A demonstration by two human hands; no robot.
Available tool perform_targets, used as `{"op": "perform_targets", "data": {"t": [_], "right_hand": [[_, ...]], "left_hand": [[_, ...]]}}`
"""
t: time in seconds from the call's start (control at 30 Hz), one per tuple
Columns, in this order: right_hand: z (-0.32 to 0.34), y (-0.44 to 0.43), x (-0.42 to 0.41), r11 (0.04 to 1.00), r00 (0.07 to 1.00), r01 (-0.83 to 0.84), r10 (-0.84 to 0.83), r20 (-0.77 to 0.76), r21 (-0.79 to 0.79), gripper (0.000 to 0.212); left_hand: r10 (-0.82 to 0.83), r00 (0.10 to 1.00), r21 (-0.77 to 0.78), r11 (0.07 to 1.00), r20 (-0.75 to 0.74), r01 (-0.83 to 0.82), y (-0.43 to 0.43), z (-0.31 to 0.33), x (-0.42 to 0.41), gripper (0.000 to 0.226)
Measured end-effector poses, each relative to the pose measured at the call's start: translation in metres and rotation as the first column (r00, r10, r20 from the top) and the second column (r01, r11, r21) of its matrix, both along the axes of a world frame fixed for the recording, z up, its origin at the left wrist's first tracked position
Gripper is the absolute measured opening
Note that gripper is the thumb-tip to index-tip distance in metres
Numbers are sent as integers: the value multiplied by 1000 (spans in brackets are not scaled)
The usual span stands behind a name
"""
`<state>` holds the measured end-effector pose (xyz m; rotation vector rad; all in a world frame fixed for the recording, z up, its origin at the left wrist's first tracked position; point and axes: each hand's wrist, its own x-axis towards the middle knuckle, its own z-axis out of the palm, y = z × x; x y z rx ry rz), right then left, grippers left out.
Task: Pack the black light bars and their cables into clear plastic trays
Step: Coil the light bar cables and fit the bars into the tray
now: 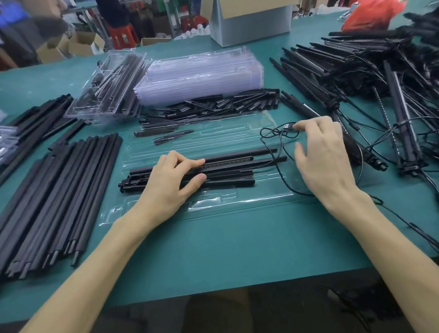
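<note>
A clear plastic tray (215, 204) lies on the green table in front of me. A bundle of black light bars (228, 166) lies across its middle. My left hand (171, 184) grips the bundle near its left end, fingers over the top and thumb below. A thin black cable (275, 138) runs from the bars' right end and loops up to a small plug. My right hand (322, 158) pinches that cable at the plug with its fingertips, above the tray's right end.
A pile of black rods (52, 200) lies at the left. Stacked empty trays (201, 75) and a filled tray (110, 88) sit behind. Short black pieces (210, 105) lie beyond the tray. A tangled heap of light bars with cables (387, 81) fills the right. A cardboard box (251, 17) stands at the back.
</note>
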<state>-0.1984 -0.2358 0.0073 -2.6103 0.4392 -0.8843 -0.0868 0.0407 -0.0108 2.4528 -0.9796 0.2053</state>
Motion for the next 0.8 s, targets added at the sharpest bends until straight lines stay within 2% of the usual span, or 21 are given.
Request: {"op": "perform_targets", "data": {"t": [0.13,0.23,0.3,0.37,0.5,0.63,0.8], "right_hand": [[20,-12,9,993,999,41,-38,30,-107,37],[24,-30,30,982,975,95,-124,-182,-161,32],[21,-36,42,974,918,98,-169,-360,-206,25],[16,-38,50,962,873,67,-185,-451,-264,22],[8,-40,57,963,880,72,-185,-437,-261,22],[11,-40,56,971,879,51,-155,-451,-233,13],[25,-44,42,988,884,69,-126,-450,-142,22]], "left_hand": [[-8,1000,4,1000,-5,8,0,0,2,42],[-6,1000,-1,1000,-24,6,0,1,3,44],[-6,1000,10,1000,-25,6,-2,2,5,43],[-7,1000,26,1000,-20,8,-3,3,7,41],[-9,1000,40,999,-15,9,-2,3,7,42],[-6,1000,46,999,-12,7,-1,3,7,40],[0,1000,40,999,-5,1,-2,2,7,39]]}}
